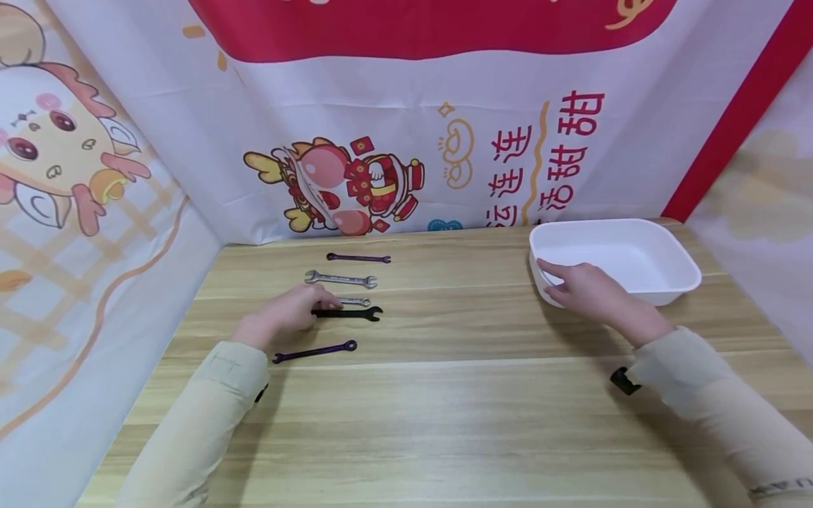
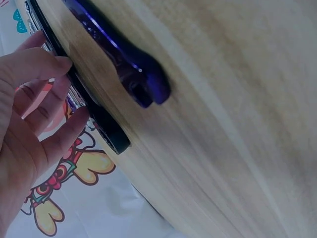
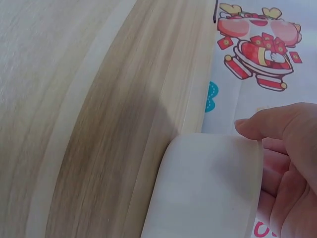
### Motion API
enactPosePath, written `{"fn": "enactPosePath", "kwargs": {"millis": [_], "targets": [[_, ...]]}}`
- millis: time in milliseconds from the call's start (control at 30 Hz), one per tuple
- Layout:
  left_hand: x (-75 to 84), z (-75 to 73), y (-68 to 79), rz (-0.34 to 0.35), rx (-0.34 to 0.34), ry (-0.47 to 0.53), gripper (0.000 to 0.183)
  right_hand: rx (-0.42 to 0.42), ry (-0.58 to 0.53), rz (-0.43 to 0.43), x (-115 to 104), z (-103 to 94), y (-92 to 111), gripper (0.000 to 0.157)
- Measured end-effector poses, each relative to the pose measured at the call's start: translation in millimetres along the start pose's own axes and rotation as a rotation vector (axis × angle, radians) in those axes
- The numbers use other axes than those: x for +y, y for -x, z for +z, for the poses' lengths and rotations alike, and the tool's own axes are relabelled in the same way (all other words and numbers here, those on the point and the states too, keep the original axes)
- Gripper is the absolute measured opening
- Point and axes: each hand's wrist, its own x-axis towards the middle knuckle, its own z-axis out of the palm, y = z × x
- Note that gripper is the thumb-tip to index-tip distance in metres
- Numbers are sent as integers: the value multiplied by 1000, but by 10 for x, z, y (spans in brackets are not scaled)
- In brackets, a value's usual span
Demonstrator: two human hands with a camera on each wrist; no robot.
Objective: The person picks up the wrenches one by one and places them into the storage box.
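My left hand [image 1: 288, 310] is at the black wrench [image 1: 356, 313], pinching it near its left end between thumb and fingers; the left wrist view shows the wrench [image 2: 74, 82] close along the tabletop. Just behind it lies a small silver wrench [image 1: 356, 301], partly covered by the fingers. Farther back are a larger silver open-end wrench [image 1: 341, 279] and a slim purple wrench [image 1: 358, 258]. Another purple wrench [image 1: 315, 351] lies nearer to me. Over on the right, my right hand [image 1: 587, 289] grips the left rim of a white plastic box [image 1: 673, 293], thumb and fingers on opposite sides of its wall.
The box stands at the back right of the wooden table [image 1: 444, 423], near the printed cloth [image 1: 394, 92] that hangs behind. More cloth [image 1: 146, 141] closes off the left side. Wood surface lies between the wrenches and the box.
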Motion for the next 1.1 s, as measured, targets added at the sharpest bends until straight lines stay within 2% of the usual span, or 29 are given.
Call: {"fn": "enactPosePath", "kwargs": {"millis": [467,667,1100], "targets": [[-11,14,-1,33,1,-2,57,-22,-23,6,-140,54,-101,55],[-4,18,-15,32,-8,-6,55,-6,-10,-19,-195,81,-124,53],[-11,15,40,52,-17,-22,56,-23,-22,-31,-308,107,-159,54]]}}
